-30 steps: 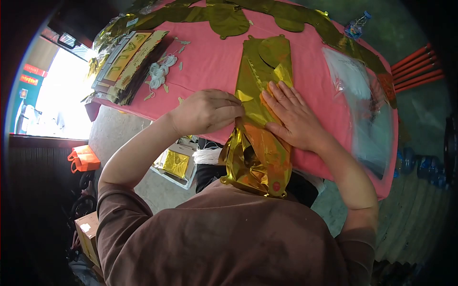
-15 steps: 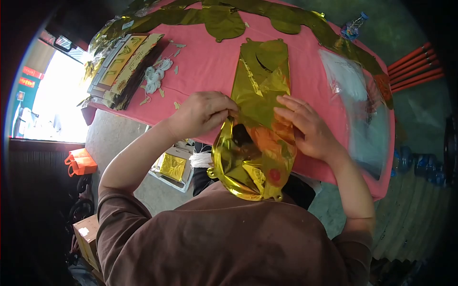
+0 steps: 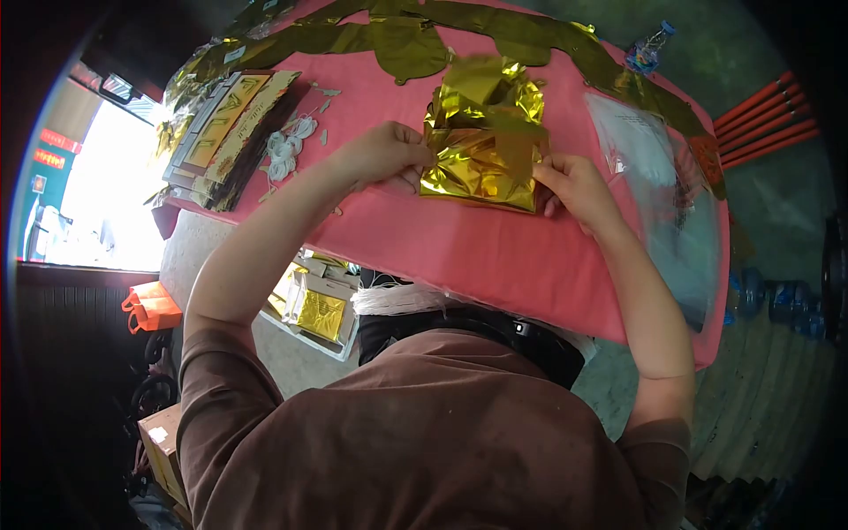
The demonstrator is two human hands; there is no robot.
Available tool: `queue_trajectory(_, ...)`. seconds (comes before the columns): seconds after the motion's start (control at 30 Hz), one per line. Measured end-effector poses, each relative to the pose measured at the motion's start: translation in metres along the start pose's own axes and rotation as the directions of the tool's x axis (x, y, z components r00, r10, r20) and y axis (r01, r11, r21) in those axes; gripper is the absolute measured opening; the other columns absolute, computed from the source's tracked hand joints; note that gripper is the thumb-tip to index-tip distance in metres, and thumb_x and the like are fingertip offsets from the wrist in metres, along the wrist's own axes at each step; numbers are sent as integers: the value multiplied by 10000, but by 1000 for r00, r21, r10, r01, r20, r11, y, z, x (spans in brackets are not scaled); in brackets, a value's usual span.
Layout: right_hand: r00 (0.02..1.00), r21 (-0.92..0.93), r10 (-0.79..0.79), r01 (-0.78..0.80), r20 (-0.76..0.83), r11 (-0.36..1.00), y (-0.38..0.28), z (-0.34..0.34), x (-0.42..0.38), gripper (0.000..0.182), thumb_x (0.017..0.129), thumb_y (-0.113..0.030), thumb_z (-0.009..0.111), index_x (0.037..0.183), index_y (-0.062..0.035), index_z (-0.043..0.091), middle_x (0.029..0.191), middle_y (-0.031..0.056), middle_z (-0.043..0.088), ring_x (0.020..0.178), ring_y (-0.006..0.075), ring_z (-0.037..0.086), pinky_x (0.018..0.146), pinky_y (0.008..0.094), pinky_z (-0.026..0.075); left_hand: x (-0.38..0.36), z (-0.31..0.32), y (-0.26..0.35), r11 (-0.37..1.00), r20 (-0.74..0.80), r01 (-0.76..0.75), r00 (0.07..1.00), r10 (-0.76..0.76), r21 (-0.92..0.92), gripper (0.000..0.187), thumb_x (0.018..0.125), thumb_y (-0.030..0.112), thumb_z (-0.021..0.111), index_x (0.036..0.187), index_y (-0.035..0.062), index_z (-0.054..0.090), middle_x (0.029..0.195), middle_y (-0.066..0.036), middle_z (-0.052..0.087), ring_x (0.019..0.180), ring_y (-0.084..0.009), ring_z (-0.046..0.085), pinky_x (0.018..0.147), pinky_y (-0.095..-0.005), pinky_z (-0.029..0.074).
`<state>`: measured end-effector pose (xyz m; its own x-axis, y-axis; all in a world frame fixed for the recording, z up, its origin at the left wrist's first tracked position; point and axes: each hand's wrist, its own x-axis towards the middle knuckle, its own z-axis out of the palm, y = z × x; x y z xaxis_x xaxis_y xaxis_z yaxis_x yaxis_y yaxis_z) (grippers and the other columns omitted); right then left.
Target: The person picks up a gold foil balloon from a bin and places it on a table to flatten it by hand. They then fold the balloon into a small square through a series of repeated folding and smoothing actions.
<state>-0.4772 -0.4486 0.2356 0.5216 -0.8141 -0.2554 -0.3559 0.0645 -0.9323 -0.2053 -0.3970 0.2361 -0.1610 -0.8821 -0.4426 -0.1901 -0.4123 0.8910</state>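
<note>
A shiny gold foil balloon, flat and folded over on itself, is on the pink-covered table in front of me. Its far part stands up crumpled. My left hand pinches its left edge between closed fingers. At the opposite side, my right hand grips the right edge with thumb and fingers. Both hands are close to the table cloth. Beyond the foil lies a strip of more flat gold foil balloons along the far edge.
Printed cards are stacked at the left, beside white string bundles and paper scraps. Clear plastic bags lie at the right, a bottle behind them. Below the table, a white bin contains gold packets. White string hangs near my lap.
The gold balloon has gone from hanging over the near table edge to a folded shape farther up the table. My right hand, loosely spread before, now grips its edge.
</note>
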Motion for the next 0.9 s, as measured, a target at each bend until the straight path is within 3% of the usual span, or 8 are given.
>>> queue_trajectory(0.13, 994, -113, 98, -91, 55, 989, -2, -1, 16, 202, 863, -171, 557, 712, -36, 544, 635, 61, 617, 471, 124, 583, 386, 215, 417, 6, -5, 4, 990, 23, 137, 990, -137, -29, 149, 811, 137, 630, 753, 6, 588, 644, -46, 571, 586, -132, 629, 598, -266, 571)
queue_trajectory(0.37, 979, -183, 167, -144, 116, 973, -10, -2, 24, 205, 856, -169, 542, 706, -29, 547, 637, 84, 624, 442, 147, 593, 347, 223, 414, -11, -7, -1, 979, 21, 20, 1000, -16, -204, 231, 847, 135, 604, 1011, -27, 594, 813, -56, 634, 641, -117, 632, 630, -236, 540)
queue_trajectory(0.43, 980, -212, 176, -152, 97, 965, -9, -2, 25, 204, 855, -163, 540, 708, -22, 548, 645, 93, 630, 440, 153, 596, 343, 220, 414, -22, -4, -1, 914, -238, -222, 920, 312, 339, 263, 833, 125, 605, 1027, -51, 581, 872, -125, 635, 682, -211, 648, 658, -309, 554)
queue_trajectory(0.47, 979, -211, 178, -154, 98, 965, -8, -3, 25, 204, 855, -163, 540, 708, -22, 548, 645, 93, 630, 440, 153, 596, 343, 220, 414, -24, 1, -3, 915, -238, -220, 921, 309, 338, 263, 833, 125, 605, 1027, -51, 581, 872, -125, 635, 682, -211, 648, 658, -309, 554)
queue_trajectory(0.53, 972, -180, 193, -167, 137, 969, -8, -4, 27, 198, 854, -160, 544, 716, -18, 554, 650, 95, 634, 433, 151, 593, 340, 214, 410, -25, 16, -6, 483, -54, -453, 685, 727, 749, 360, 843, 151, 588, 1161, -13, 545, 1115, -164, 599, 992, -292, 606, 861, -379, 491)
queue_trajectory(0.57, 972, -184, 190, -163, 139, 969, -10, -4, 28, 198, 854, -160, 544, 716, -18, 554, 650, 95, 634, 433, 151, 593, 340, 214, 410, -22, 23, -6, 483, -59, -451, 682, 729, 751, 360, 843, 151, 588, 1161, -13, 545, 1115, -164, 599, 992, -292, 606, 861, -379, 491)
queue_trajectory(0.63, 970, -188, 198, -169, 144, 967, -11, -3, 26, 197, 859, -165, 546, 730, -16, 560, 656, 96, 638, 433, 148, 594, 338, 214, 408, -14, 36, -10, 144, 247, -563, 559, 791, 814, 433, 874, 226, 552, 1264, 47, 494, 1316, -157, 478, 1263, -317, 406, 1041, -437, 328)
queue_trajectory(0.9, 980, -131, 179, -167, 88, 977, -14, -13, 20, 212, 866, -219, 582, 826, -12, 589, 671, 71, 631, 499, 137, 611, 389, 211, 430, -15, 43, -23, 110, 354, -515, 712, 606, 850, 514, 920, 339, 473, 1353, 73, 402, 1440, -140, 332, 1361, -300, 258, 1103, -476, 196)
